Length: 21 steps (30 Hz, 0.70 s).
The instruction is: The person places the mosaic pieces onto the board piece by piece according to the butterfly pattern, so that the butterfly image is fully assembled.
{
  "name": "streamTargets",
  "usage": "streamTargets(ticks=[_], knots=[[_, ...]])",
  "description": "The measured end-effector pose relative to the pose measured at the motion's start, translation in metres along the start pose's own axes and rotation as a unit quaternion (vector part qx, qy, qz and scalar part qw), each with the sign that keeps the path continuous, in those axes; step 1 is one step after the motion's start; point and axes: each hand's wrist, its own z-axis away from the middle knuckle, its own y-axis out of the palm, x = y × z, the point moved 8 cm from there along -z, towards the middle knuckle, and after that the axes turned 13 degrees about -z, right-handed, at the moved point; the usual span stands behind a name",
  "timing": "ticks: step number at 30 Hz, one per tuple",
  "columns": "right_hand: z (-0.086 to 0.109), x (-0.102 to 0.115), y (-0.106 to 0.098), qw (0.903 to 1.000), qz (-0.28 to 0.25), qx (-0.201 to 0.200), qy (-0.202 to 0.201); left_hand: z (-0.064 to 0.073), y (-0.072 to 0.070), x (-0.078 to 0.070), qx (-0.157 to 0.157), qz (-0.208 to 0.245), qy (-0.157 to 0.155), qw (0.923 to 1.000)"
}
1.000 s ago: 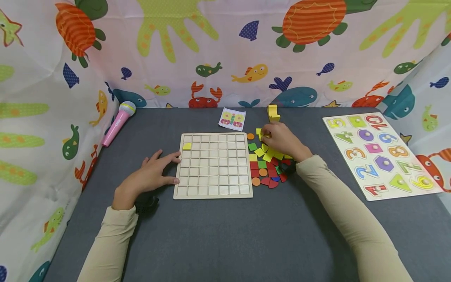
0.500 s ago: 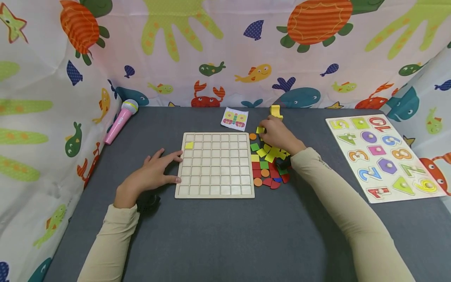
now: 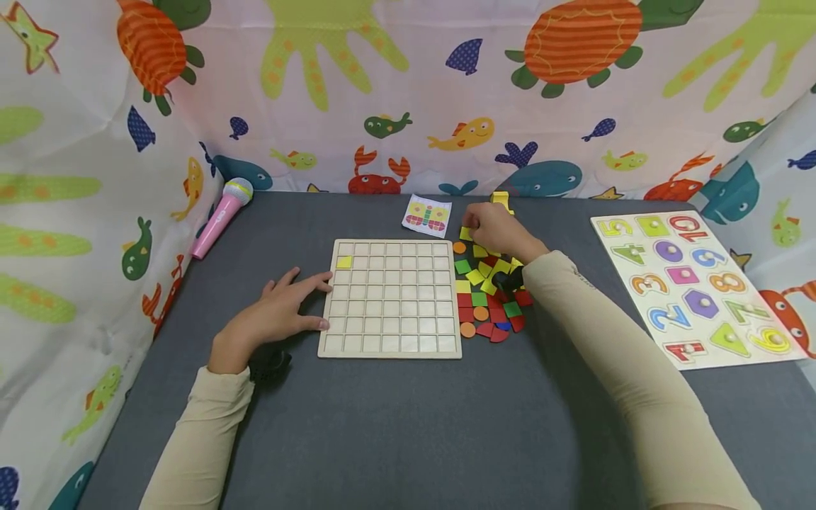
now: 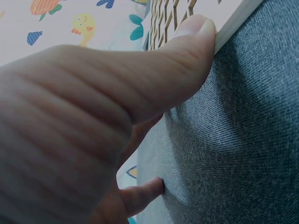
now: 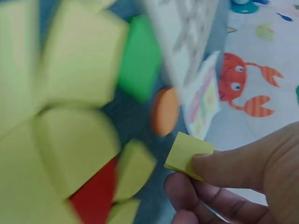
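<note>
A wooden grid board [image 3: 390, 304] lies on the grey table with one yellow square [image 3: 344, 263] in a cell near its upper left corner. My left hand [image 3: 270, 315] rests at the board's left edge; its thumb [image 4: 191, 46] presses the rim and the fingers are spread. To the right of the board, my right hand [image 3: 500, 230] pinches a yellow square tile [image 5: 182, 150] between thumb and fingers, above the far end of the loose pieces. Those include red squares [image 3: 465, 313], green squares [image 3: 479, 299], orange discs [image 3: 468, 330] and several yellow pieces, partly covered by the right hand and wrist.
A small butterfly pattern card [image 3: 427, 216] lies behind the board. Yellow blocks [image 3: 501, 201] stand behind my right hand. A number puzzle board [image 3: 698, 283] lies at the right, a pink toy microphone [image 3: 223, 218] at the left. A printed cloth [image 3: 306, 163] closes off the back and sides.
My right hand has moved slightly left and away from the middle of the pile, with the yellow square tile now between its fingertips. The left hand stays at the board's edge.
</note>
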Motion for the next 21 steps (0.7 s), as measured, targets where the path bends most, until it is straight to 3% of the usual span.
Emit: streamTargets(ticks=[5,10,21], knots=[[-0.009,0.013,0.002,0.9973,-0.062,-0.026,-0.03,0.0,-0.001,0.0,0.002,0.001,-0.002,1.0],[-0.017,0.029,0.02,0.9901,-0.136,-0.019,-0.03,0.0,0.0,0.0,0.002,-0.001,-0.004,1.0],[-0.034,0.075,0.069,0.979,-0.191,0.015,-0.069,0.0,0.0,0.0,0.002,0.001,-0.007,1.0]])
